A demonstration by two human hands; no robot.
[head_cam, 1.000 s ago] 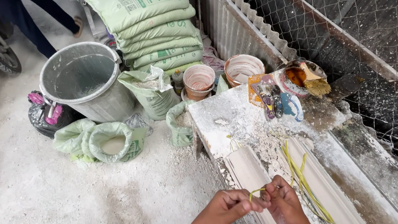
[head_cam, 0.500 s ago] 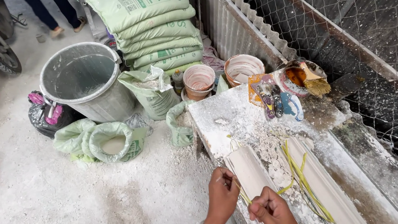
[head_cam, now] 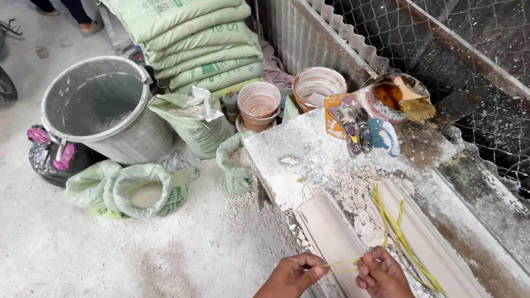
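Thin yellow strand (head_cam: 341,267) pinched taut between left hand (head_cam: 291,280) and right hand (head_cam: 378,276), both grips closed on it above the plaster moulding (head_cam: 329,235); likely light, limp, best held near its ends.

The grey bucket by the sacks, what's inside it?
The grey bucket looks nearly empty: bare inner wall with a little pale residue near the bottom. The near rim hides the closest part of its floor, so anything there cannot be seen.
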